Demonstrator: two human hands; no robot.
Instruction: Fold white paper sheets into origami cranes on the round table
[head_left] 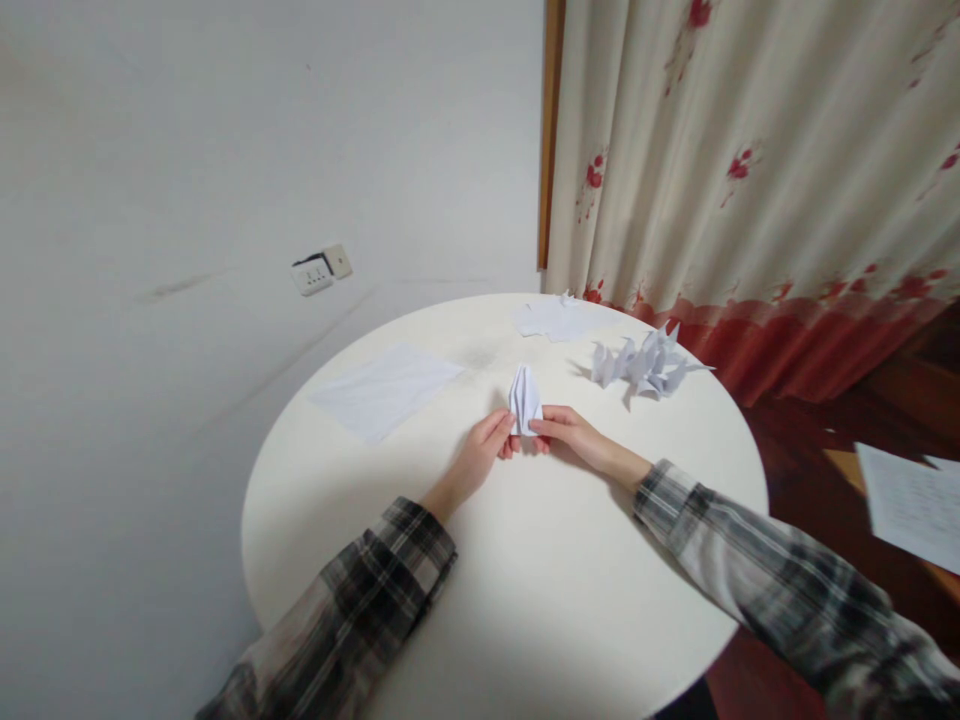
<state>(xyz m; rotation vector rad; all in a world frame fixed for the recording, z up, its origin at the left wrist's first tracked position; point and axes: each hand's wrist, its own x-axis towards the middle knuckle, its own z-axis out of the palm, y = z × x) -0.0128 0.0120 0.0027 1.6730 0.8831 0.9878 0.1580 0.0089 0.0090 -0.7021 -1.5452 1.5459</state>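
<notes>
Between my two hands is a small piece of folded white paper (525,393), narrow, with its pointed end away from me and several lengthwise folds. My left hand (484,440) pinches its lower left edge between thumb and fingers. On the lower right edge, my right hand (571,432) grips it the same way, thumb on top. Both hands are just above the round white table (480,600). The fingers under the paper are partly hidden.
A cluster of folded paper cranes (646,365) stands at the table's right side. Flat white sheets (390,390) lie at the left, and more paper (559,318) lies at the far edge. Behind are a wall socket (312,275) and a flowered curtain (750,200). Written sheets (911,505) lie at right.
</notes>
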